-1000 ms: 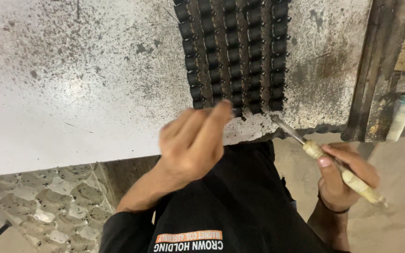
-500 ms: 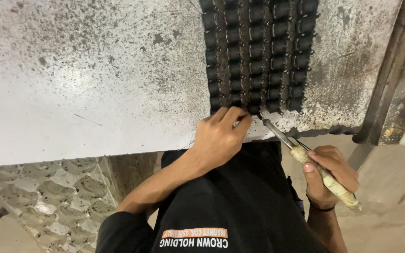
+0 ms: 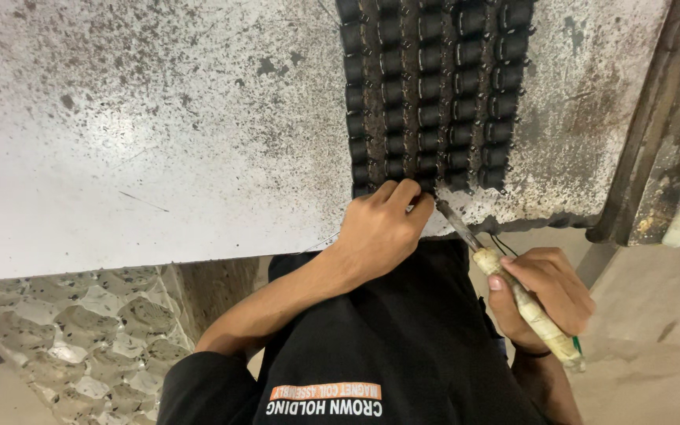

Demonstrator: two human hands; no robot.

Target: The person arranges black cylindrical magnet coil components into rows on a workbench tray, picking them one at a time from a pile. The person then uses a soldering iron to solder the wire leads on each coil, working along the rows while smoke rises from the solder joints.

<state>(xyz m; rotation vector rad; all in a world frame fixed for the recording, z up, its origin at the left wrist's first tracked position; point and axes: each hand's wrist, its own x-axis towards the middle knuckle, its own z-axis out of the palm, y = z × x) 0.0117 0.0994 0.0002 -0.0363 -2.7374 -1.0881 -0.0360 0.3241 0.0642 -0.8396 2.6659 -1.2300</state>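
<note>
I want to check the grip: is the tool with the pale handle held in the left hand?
No, the right hand holds the tool, while the left hand rests on the black parts.

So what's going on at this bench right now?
A person works at a worn, speckled metal table that carries rows of small black coils. The left hand presses fingertips on the nearest row at the table's edge. The right hand grips a tape-wrapped tool, its metal tip angled in beside the left fingers.

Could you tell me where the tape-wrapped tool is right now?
In the head view, the tool is lower right, held in the right hand, its tip beside the left hand.
</note>
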